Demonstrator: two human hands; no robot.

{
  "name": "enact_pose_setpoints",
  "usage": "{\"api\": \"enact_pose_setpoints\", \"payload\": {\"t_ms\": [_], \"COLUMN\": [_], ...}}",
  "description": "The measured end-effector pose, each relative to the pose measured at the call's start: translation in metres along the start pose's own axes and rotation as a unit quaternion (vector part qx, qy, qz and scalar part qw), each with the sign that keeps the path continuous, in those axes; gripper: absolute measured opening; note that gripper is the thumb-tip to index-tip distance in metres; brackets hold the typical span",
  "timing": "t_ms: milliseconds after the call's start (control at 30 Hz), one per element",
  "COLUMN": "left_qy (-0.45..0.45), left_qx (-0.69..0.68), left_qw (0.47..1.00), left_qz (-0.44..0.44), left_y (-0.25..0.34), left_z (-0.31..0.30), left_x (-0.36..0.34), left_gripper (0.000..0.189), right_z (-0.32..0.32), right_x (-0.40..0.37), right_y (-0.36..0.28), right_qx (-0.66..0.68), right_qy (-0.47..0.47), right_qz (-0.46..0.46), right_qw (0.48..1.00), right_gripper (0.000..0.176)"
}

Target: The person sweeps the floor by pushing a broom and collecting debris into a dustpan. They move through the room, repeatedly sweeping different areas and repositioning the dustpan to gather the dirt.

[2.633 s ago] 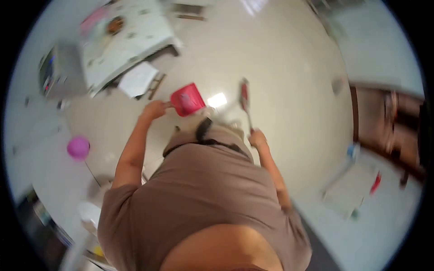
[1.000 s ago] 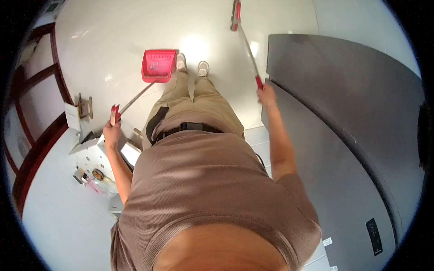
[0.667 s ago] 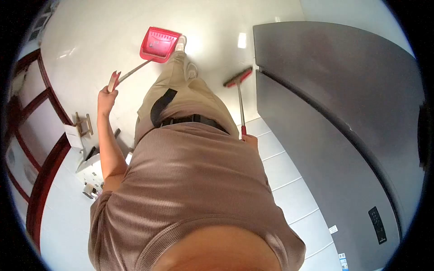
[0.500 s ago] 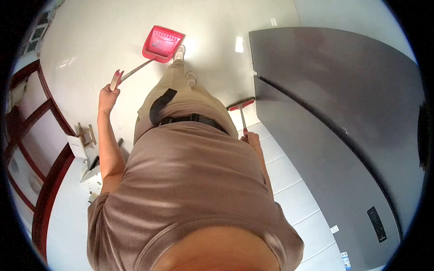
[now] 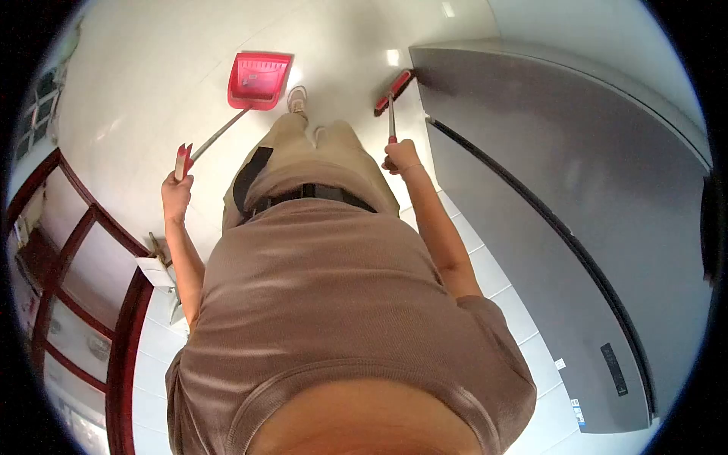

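My left hand (image 5: 176,196) is closed around the top end of a long-handled red dustpan (image 5: 258,79). Its pan rests on the pale floor ahead, just left of my front shoe, and a small bit of something lies inside. In my right hand (image 5: 403,157) is the handle of a broom (image 5: 392,94). The broom's red head with dark bristles is over the floor ahead on the right, close to the grey refrigerator. My fingers wrap the broom handle near its red grip.
A tall dark grey refrigerator (image 5: 523,250) stands along my right side. To the left is a dark red framed glass door (image 5: 91,220), with a white object (image 5: 155,271) beside it. White tiles (image 5: 485,265) show behind me on the right.
My right hand has swung forward, carrying the broom head from beside my hip to ahead of me. The dustpan has turned slightly and sits a little further left in view. I have stepped along.
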State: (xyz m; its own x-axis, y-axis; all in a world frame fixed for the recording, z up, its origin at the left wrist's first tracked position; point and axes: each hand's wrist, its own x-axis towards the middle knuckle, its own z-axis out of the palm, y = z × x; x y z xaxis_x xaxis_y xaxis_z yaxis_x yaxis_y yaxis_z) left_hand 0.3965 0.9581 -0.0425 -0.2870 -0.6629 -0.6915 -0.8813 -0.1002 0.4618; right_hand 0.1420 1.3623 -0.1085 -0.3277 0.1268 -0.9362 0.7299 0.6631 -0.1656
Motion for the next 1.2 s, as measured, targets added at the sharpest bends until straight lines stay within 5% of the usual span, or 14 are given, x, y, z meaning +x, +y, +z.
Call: {"api": "enact_pose_setpoints", "payload": {"t_ms": [133, 367, 400, 500, 567, 800, 867, 967, 1100, 1167, 1200], "left_qy": [-0.019, -0.022, -0.02, -0.002, 0.004, 0.01, 0.02, 0.029, -0.006, -0.009, -0.019], "left_qx": [0.109, 0.264, 0.265, 0.273, 0.237, 0.056, 0.053, 0.028, 0.019, 0.02, 0.029], "left_qw": [0.992, 0.959, 0.959, 0.956, 0.968, 0.998, 0.998, 0.999, 1.0, 1.0, 0.999], "left_qz": [0.061, 0.098, 0.103, 0.108, 0.086, 0.032, 0.018, -0.001, 0.018, 0.018, 0.039], "left_y": [0.023, 0.072, 0.081, 0.084, 0.097, 0.103, 0.112, 0.103, 0.092, 0.094, 0.096], "left_z": [0.005, 0.029, 0.031, 0.042, 0.055, 0.07, 0.063, 0.057, 0.049, 0.047, 0.045], "left_x": [0.043, 0.076, 0.075, 0.087, 0.084, 0.058, 0.053, 0.053, 0.064, 0.069, 0.067], "left_gripper": [0.021, 0.022, 0.023, 0.023, 0.022, 0.023, 0.023, 0.023, 0.023, 0.022, 0.02], "right_z": [0.009, -0.037, -0.052, -0.077, -0.106, -0.154, -0.143, -0.13, -0.113, -0.097, -0.084], "right_x": [0.039, 0.01, 0.013, -0.004, -0.005, 0.083, 0.109, 0.144, 0.171, 0.157, 0.132], "right_y": [0.013, -0.041, -0.039, -0.057, -0.076, -0.149, -0.181, -0.189, -0.158, -0.131, -0.124], "right_qx": [-0.104, -0.059, -0.045, 0.029, -0.026, -0.181, -0.363, -0.408, -0.375, -0.239, -0.282], "right_qy": [0.032, -0.037, -0.054, 0.005, 0.041, 0.122, 0.19, 0.24, 0.211, 0.097, 0.055], "right_qz": [-0.106, -0.102, -0.1, -0.097, -0.113, -0.127, -0.107, -0.096, -0.083, -0.059, -0.072], "right_qw": [0.988, 0.992, 0.993, 0.995, 0.992, 0.968, 0.906, 0.876, 0.899, 0.964, 0.955], "right_gripper": [0.017, 0.013, 0.032, 0.044, 0.052, 0.029, 0.03, 0.023, 0.023, 0.032, 0.032]}}
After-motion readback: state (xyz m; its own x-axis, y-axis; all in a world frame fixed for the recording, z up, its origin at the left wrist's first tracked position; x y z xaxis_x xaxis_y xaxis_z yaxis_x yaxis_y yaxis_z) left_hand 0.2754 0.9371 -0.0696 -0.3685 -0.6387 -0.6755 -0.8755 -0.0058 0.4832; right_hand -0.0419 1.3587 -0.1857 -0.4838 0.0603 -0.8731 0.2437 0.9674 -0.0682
